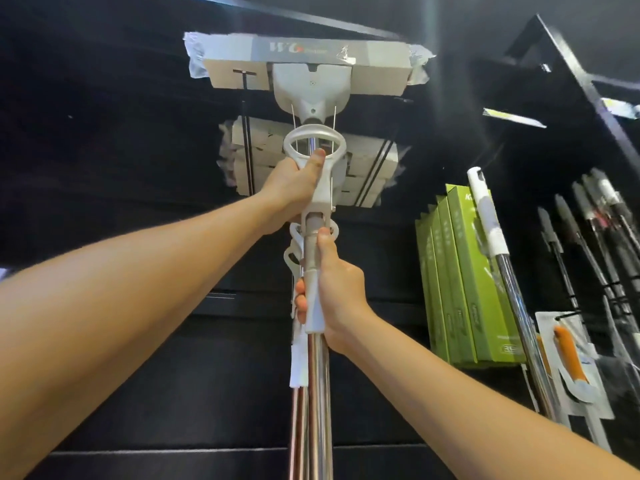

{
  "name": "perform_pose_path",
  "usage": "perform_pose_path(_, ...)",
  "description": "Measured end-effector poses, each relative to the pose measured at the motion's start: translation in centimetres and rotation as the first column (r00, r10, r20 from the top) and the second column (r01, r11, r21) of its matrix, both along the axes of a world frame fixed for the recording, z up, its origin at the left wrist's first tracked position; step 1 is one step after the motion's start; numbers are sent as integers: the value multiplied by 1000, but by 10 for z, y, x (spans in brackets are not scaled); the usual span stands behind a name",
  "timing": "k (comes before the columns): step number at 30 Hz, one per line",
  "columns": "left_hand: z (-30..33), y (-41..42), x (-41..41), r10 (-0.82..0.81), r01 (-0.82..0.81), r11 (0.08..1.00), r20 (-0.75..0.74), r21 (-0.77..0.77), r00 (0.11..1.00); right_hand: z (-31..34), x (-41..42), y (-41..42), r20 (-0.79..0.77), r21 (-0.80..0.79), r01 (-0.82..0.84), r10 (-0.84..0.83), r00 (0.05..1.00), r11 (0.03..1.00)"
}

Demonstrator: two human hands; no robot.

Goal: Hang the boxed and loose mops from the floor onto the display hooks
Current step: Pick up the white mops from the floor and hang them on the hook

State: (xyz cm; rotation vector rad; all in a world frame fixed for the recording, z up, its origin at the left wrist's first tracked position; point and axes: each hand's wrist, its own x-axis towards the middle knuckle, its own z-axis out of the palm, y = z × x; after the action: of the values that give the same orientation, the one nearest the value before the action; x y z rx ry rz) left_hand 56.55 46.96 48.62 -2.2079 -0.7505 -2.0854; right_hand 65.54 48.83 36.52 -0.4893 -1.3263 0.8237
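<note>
I hold a loose squeeze mop upright, head up, against the black display wall. Its wide grey head (304,65) in a cardboard sleeve sits high in the view. My left hand (294,187) grips the white ring-shaped squeeze handle (313,147) just below the head. My right hand (334,289) grips the shaft's white sleeve lower down, above the chrome pole (317,403). More mop heads of the same kind (367,171) hang stacked behind my left hand. Any hook is hidden by the head.
Green mop boxes (467,278) hang in a row to the right. A white-handled mop pole (491,233) leans over them. Dark broom handles (595,230) and an orange-handled tool on a card (571,358) fill the far right. A black shelf frame (568,57) juts out overhead.
</note>
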Motion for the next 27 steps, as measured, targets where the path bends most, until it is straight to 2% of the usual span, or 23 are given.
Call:
perform_pose_path(9, 0, 39, 0, -38, 37, 999, -72, -11, 997, -8, -2, 42, -18, 17, -15, 15, 1000, 1000)
perform_pose_path(14, -13, 58, 7, -34, 33, 999, -69, -15, 997, -23, 4, 56, -33, -22, -34, 34, 999, 999)
perform_pose_path(20, -30, 93, 10, -96, 92, 991, -39, -100, 995, -46, 14, 71, -20, -79, -85, 83, 996, 993)
perform_pose_path(27, -38, 119, 12, -135, 130, 984, -30, -120, 990, -53, 14, 87, 7, -84, 8, -7, 1000, 996)
